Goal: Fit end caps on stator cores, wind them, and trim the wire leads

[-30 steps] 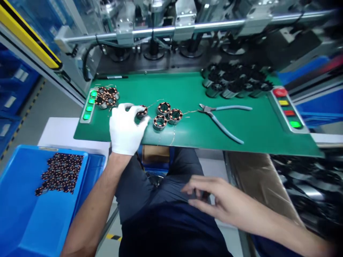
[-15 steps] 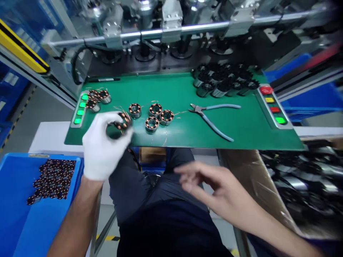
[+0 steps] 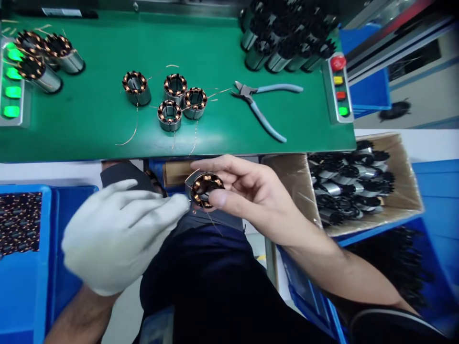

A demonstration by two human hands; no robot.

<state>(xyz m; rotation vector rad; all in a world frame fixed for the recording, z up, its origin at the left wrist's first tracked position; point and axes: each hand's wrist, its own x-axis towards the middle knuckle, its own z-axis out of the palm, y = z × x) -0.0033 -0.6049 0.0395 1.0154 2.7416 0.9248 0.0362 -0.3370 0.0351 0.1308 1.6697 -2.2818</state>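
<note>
**Right hand [image 3: 256,198] grips a wound core [image 3: 196,190] just off the table [image 3: 211,38] edge**

Head view: The held core sits above the lap, on the near side of the table's front edge, its copper-ringed opening between the thumb and fingers of the right hand. A thin loose wire trails below it. The gloved left hand [image 3: 118,234] has its fingers laid together, their tips right by the core's left side; whether they touch it or pinch a wire, I cannot tell.

Straight ahead of the hands, four wound cores [image 3: 173,99] stand on the table, set back from the front edge, with a strip of green surface in between; some of their wires run toward that edge. Ahead of the right hand lie open-jawed cutters [image 3: 247,93], one handle pointing to the edge. Farther off on that side stand dark-topped cylinders [image 3: 279,59], beside a button panel [image 3: 339,105] at the table's right end.

Ahead and left, a broad green stretch separates the four from another cluster of cores [image 3: 48,79]. A blue tray [image 3: 45,229] flanks the left hand; a lined box [image 3: 405,177] borders the right forearm.
</note>
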